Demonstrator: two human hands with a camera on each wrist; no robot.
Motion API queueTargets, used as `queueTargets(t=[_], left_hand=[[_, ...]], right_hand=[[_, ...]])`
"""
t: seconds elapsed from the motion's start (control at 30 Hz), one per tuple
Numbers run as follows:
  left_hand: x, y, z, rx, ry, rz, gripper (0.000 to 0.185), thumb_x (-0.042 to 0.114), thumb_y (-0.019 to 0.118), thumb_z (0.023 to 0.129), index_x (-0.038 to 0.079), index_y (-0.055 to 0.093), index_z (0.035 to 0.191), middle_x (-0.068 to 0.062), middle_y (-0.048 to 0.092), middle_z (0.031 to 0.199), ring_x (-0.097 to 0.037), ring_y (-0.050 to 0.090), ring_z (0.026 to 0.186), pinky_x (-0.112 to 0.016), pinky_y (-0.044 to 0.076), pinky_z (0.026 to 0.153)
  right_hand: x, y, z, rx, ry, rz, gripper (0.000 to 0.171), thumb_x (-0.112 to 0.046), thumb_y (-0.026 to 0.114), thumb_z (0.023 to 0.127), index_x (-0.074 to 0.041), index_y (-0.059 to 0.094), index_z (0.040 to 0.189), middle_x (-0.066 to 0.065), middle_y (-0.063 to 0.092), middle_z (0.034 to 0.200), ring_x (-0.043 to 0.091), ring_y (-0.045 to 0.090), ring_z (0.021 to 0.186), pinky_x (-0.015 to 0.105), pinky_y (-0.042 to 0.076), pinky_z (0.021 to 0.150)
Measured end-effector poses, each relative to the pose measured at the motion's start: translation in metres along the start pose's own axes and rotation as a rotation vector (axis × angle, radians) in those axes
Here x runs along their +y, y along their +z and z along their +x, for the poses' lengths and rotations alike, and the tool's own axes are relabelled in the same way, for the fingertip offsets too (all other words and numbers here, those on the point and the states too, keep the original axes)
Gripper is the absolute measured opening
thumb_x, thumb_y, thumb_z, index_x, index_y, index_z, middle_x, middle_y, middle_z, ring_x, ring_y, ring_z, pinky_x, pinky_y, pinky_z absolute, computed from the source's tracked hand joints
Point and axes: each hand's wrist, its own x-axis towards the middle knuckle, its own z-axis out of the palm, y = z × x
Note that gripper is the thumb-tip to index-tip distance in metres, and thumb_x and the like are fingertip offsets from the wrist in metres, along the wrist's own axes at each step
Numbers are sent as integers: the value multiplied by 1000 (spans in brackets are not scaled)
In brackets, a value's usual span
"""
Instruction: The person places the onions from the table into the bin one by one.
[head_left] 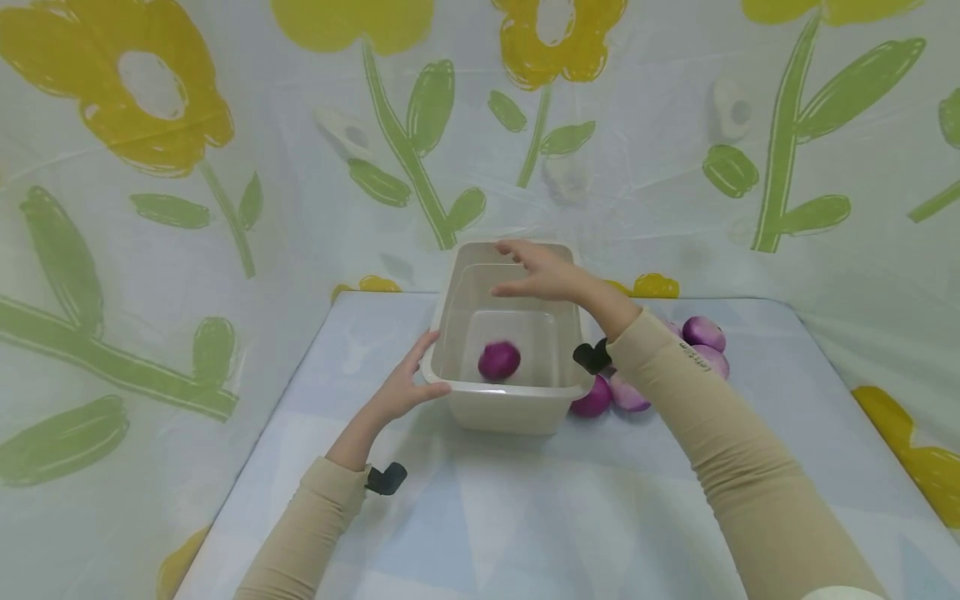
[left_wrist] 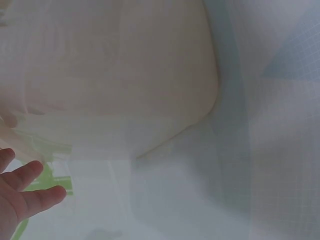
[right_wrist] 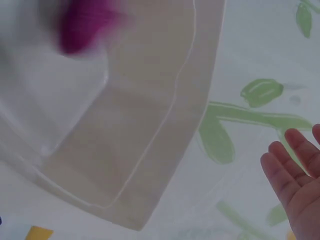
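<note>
One beige plastic tub (head_left: 517,408) on table (head_left: 525,508), one purple onion (head_left: 499,360) inside on tub floor, blurred. Four more purple onions (head_left: 701,332) just right of tub, partly hidden by sleeve. Left hand (head_left: 405,385) gripping near-left rim, thumb over edge. Right hand (head_left: 543,271) above tub, fingers spread, holding nothing.

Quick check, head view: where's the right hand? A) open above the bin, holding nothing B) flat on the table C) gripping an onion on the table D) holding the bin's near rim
A: the right hand is spread open over the bin with nothing in it, one purple onion lies blurred inside the bin, and it is the left hand that holds the bin's near-left corner.
</note>
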Motion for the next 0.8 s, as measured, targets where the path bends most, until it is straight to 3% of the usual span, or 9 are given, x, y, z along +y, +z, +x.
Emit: queueTargets(t=[0.13,0.27,0.53,0.8], left_hand=[[1,0,0,9,19,22,90,33,70,78,9,16,146,-16,10,153,-36,10,139,-59,16,107],[-17,2,7,24,32,21,90,40,69,76,16,18,146,-11,11,154,-33,10,140,-59,16,107],[-18,3,7,25,17,7,88,36,69,77,18,18,146,-9,10,154,-31,10,140,-58,16,108],[-17,3,8,13,19,-2,89,31,70,78,16,16,147,-10,5,154,-32,8,140,-58,16,107]], right_hand=[[3,-7,-6,20,19,-15,76,-32,66,82,-5,28,142,14,35,143,33,34,130,46,34,103],[8,-16,-16,39,51,-10,78,-34,67,81,-7,28,142,14,34,143,32,33,130,48,32,104],[28,-37,-48,95,65,-18,77,-32,65,83,-1,26,142,18,31,144,36,32,129,52,28,105],[60,-39,-86,120,132,-11,73,-29,65,84,1,29,139,22,34,140,41,34,126,56,30,102]])
